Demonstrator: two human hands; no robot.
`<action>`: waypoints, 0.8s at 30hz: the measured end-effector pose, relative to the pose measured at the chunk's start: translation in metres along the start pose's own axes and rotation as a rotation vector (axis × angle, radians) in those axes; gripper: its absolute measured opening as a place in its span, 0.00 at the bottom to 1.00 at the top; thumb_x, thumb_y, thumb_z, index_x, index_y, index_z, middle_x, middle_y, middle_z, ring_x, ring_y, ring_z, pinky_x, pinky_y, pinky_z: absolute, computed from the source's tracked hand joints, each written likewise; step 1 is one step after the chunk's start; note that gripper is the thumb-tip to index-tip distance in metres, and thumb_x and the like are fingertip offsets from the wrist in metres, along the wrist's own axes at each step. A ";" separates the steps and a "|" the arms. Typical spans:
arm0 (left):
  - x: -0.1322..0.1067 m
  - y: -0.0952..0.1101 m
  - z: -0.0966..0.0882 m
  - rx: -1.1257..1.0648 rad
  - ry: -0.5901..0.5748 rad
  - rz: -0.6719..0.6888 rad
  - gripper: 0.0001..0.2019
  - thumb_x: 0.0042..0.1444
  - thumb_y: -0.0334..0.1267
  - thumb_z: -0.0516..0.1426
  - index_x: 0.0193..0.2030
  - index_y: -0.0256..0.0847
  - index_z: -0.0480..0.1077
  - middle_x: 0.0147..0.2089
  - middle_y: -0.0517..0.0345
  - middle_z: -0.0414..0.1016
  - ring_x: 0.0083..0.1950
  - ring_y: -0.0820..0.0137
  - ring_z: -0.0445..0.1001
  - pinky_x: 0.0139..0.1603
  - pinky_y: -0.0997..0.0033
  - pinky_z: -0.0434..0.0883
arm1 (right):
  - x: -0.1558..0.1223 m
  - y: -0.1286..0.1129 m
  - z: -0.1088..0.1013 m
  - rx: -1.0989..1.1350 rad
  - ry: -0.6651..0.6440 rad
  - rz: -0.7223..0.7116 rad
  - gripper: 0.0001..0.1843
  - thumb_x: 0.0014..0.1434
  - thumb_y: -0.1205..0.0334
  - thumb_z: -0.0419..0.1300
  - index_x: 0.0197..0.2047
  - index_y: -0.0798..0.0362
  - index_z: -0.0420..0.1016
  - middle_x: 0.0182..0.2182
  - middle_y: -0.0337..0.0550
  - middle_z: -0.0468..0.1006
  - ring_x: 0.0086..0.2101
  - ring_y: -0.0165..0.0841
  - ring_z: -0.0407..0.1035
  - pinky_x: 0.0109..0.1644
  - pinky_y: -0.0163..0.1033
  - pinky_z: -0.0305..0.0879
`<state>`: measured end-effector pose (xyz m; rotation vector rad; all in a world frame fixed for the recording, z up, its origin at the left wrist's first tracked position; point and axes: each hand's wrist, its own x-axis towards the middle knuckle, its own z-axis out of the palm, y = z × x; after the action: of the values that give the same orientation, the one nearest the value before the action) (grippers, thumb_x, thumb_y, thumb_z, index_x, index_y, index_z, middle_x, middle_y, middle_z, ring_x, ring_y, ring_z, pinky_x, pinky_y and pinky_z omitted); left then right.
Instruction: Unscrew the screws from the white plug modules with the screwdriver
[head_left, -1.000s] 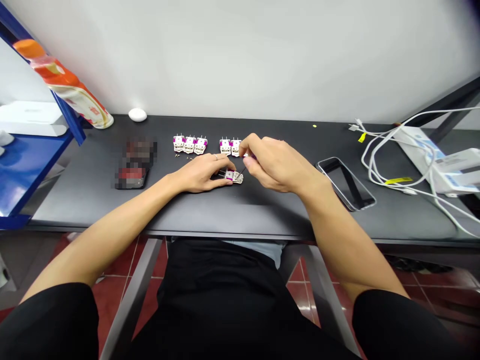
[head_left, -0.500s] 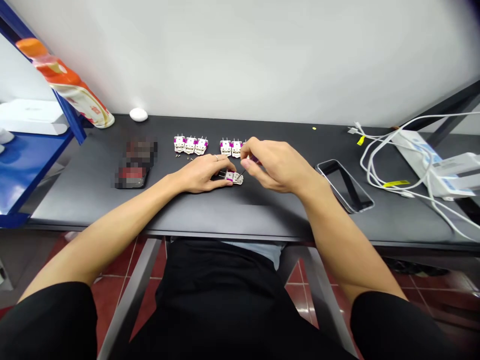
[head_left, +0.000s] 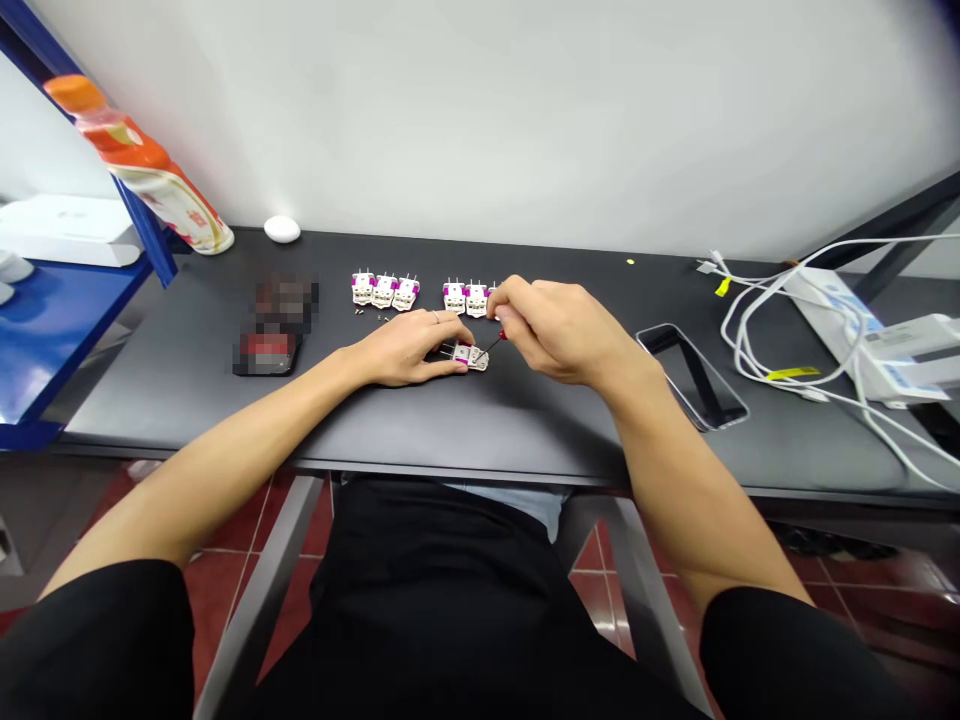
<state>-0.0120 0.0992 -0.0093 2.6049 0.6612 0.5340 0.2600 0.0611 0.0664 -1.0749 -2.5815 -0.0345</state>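
Here we go: the left hand [head_left: 401, 348] has its fingers [head_left: 442, 364] closed on a white-and-magenta electrical plug [head_left: 472, 357] lying on the dark worktop [head_left: 480, 430], while the right hand [head_left: 559, 330] pinches a small red-handled screwdriver [head_left: 502, 337], tip right at the plug. A row of matching plugs [head_left: 384, 291] lines up just behind, and a smartphone [head_left: 691, 376] sits off to the right!

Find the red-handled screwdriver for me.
In the head view, the screwdriver sits in the right hand, its tip at the white plug held under the left hand.
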 end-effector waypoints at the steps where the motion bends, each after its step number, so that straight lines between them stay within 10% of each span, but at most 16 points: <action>1: 0.000 0.000 0.000 -0.001 -0.001 0.000 0.19 0.79 0.55 0.60 0.62 0.42 0.77 0.56 0.47 0.84 0.43 0.63 0.78 0.47 0.64 0.71 | 0.000 0.000 0.001 0.008 0.006 -0.005 0.15 0.77 0.63 0.48 0.53 0.50 0.75 0.32 0.44 0.81 0.32 0.42 0.70 0.40 0.44 0.60; 19: 0.000 0.000 0.000 0.000 0.012 0.006 0.18 0.78 0.53 0.61 0.61 0.42 0.77 0.54 0.48 0.84 0.43 0.63 0.78 0.46 0.64 0.70 | -0.001 0.001 0.005 0.061 0.085 -0.087 0.22 0.70 0.66 0.51 0.66 0.52 0.68 0.40 0.43 0.85 0.30 0.37 0.74 0.37 0.40 0.63; 24: 0.000 -0.001 0.000 0.012 0.005 0.006 0.19 0.79 0.55 0.60 0.62 0.43 0.77 0.54 0.48 0.84 0.42 0.63 0.78 0.46 0.64 0.69 | -0.001 0.004 0.004 -0.033 0.073 -0.056 0.12 0.78 0.59 0.50 0.53 0.50 0.74 0.30 0.41 0.82 0.29 0.39 0.73 0.36 0.42 0.57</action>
<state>-0.0118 0.0997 -0.0097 2.6184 0.6602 0.5395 0.2619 0.0637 0.0618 -0.9932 -2.5533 -0.1275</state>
